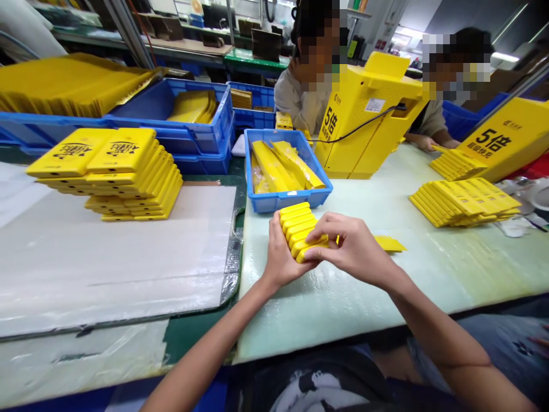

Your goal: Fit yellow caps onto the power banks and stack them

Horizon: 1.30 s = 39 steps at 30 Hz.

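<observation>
A row of several flat yellow plastic cases (pixel 297 224) stands on edge on the pale green table (pixel 386 286), just in front of a small blue bin. My left hand (pixel 281 257) presses against the row's left end, fingers curled along it. My right hand (pixel 349 247) is closed over the nearest cases from the right, its fingertips pinching their top edges. One more yellow piece (pixel 390 244) lies flat on the table just past my right hand.
The small blue bin (pixel 283 200) holds yellow strips. Stacked yellow cases (pixel 122 174) rest on a grey mat at left; blue crates (pixel 189 129) stand behind. Two people sit across by a yellow machine (pixel 364 117). More yellow stacks (pixel 465 201) lie at right.
</observation>
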### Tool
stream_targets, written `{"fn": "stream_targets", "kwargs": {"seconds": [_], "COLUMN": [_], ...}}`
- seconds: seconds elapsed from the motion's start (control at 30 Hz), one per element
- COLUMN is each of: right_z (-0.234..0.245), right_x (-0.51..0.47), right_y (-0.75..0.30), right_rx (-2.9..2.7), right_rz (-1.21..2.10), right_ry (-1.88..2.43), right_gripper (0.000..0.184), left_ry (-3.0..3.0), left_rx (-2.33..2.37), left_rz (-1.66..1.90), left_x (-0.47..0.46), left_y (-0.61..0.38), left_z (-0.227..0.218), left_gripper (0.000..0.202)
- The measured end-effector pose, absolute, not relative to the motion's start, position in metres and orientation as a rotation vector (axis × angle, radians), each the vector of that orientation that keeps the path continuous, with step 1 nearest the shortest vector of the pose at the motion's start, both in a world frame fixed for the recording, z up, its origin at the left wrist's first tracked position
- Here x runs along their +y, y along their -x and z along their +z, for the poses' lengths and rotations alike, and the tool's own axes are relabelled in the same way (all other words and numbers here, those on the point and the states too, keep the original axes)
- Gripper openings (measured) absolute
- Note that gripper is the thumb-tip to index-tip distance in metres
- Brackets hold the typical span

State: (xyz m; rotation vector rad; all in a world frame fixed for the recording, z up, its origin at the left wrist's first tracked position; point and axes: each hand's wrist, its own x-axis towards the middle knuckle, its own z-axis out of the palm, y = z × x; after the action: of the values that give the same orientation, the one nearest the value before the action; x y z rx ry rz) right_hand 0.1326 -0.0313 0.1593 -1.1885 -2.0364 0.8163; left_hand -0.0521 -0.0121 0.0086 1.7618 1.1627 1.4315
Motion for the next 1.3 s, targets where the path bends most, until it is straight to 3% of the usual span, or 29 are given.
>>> {"fn": "stream_targets", "kwargs": {"seconds": [0.17, 0.33, 0.5, 0.7, 0.9, 1.1, 1.23, 1.3], "right_z": [0.167, 0.167, 0.168, 0.162, 0.162, 0.165, 0.166, 0.168], "right_x": [-0.026, -0.023, -0.014, -0.025, -0.008, -0.008, 0.003, 0.007], "right_y": [-0.134, -0.114, -0.12, -0.12, -0.134, -0.105, -0.117, -0.128], "right_rx": [-1.953, -2.075, -1.92, -2.056, -1.881, -2.145, -2.042, -1.944], "right_rz": [0.497, 0.69, 0.442, 0.67, 0.289, 0.675, 0.393, 0.369], "right_ry": [1.314, 1.245, 1.51, 1.284, 1.583, 1.306, 1.657, 1.639], "right_gripper": [0.019, 0.018, 0.023, 0.01, 0.019, 0.017, 0.022, 0.023], "left_ry": [-1.774, -1.779, -1.773, -1.742, -1.747, -1.745, -1.754, -1.76], "left_rx": [1.186, 1.201, 1.192, 1.194, 1.188, 1.231, 1.198, 1.179], "left_rz": [1.441, 1.421, 1.441, 1.451, 1.448, 1.422, 1.456, 1.47], "left_x": [-0.012, -0.011, -0.012, -0.013, -0.012, -0.011, -0.011, -0.011], "left_y": [0.051, 0.052, 0.052, 0.05, 0.051, 0.052, 0.052, 0.052], "left_z": [0.01, 0.007, 0.007, 0.009, 0.007, 0.004, 0.005, 0.007], "left_gripper": [0.14, 0.145, 0.138, 0.139, 0.138, 0.143, 0.137, 0.133]}}
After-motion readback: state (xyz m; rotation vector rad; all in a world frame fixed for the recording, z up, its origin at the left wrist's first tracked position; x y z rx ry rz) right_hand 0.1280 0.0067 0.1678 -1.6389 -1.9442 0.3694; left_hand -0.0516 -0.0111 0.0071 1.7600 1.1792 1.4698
